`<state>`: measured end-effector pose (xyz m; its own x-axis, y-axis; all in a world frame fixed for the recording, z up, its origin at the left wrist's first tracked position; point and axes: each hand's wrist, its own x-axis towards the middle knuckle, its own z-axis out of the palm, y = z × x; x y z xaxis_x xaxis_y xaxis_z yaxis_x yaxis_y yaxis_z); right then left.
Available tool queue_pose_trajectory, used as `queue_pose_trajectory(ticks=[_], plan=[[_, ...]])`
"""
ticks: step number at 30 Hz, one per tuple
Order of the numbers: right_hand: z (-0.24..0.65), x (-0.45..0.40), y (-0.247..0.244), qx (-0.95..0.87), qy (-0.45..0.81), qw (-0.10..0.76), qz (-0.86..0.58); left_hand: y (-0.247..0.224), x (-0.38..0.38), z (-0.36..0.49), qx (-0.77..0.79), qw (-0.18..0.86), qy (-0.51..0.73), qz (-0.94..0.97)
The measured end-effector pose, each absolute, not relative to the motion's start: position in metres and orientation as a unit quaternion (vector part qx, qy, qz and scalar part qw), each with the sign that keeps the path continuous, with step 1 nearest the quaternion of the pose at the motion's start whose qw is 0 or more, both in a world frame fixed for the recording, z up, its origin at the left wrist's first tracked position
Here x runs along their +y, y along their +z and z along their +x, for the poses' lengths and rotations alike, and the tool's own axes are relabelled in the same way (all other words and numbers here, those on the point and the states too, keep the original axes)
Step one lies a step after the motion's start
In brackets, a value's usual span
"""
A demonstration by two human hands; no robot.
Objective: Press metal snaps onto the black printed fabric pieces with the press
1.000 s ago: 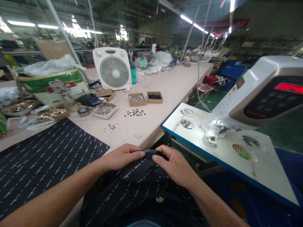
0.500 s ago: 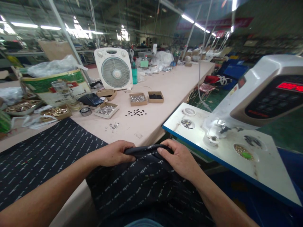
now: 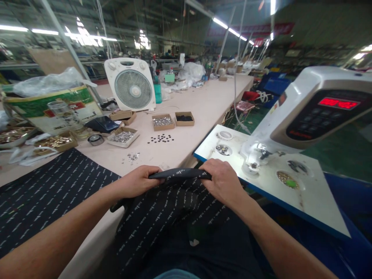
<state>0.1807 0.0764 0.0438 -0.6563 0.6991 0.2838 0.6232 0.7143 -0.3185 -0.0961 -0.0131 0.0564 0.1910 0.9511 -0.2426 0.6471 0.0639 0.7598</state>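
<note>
A piece of black fabric [image 3: 162, 213] printed with rows of small white lettering hangs in front of me over my lap. My left hand [image 3: 139, 181] is closed on its folded upper edge. On the same edge, farther right, my right hand [image 3: 223, 183] is closed too. Between them the edge stretches as a narrow band, bowed slightly upward. Another spread of the same lettered cloth [image 3: 64, 190] lies flat on the table to the left. At my right stands a white snap-press machine [image 3: 302, 89] with a lit red display, nearest my right hand.
The pale table [image 3: 200, 100] carries a box fan [image 3: 133, 85], a box of silver fasteners [image 3: 123, 136], a box of black pieces [image 3: 184, 119] and loose black pieces [image 3: 161, 138]. The machine's white worktop [image 3: 308, 186] has round cups with small parts.
The fabric's edge has been turned and drawn up into a tauter band between my hands. Both hands are slightly higher, and the view has shifted a little right.
</note>
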Motion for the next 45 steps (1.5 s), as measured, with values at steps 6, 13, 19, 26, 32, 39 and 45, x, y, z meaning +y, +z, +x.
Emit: queue_pose_trajectory(ticks=[6, 13, 19, 26, 32, 39, 45], plan=[[0.173, 0.078, 0.062, -0.842, 0.293, 0.243, -0.382, 0.056, -0.016, -0.1, 0.58, 0.545, 0.216, 0.565], [0.163, 0.065, 0.064, -0.917, 0.18, 0.218, -0.281, 0.045, -0.019, -0.096, 0.594, 0.392, 0.203, 0.673], [0.16, 0.027, 0.098, -0.9, 0.016, 0.337, -0.278, 0.039, -0.024, -0.077, 0.554, 0.415, 0.247, 0.679], [0.163, 0.033, 0.064, -0.957, 0.128, 0.107, -0.239, 0.042, -0.033, -0.051, 0.496, 0.541, 0.295, 0.612], [0.17, 0.039, 0.062, -0.937, 0.231, 0.084, -0.25, 0.033, -0.045, -0.043, 0.497, 0.568, 0.209, 0.622], [0.172, 0.027, 0.054, -0.893, 0.364, 0.068, -0.255, 0.036, -0.033, -0.057, 0.57, 0.266, 0.157, 0.761], [0.177, 0.016, 0.035, -0.826, 0.462, 0.096, -0.307, 0.02, -0.041, -0.043, 0.57, 0.425, 0.312, 0.631]])
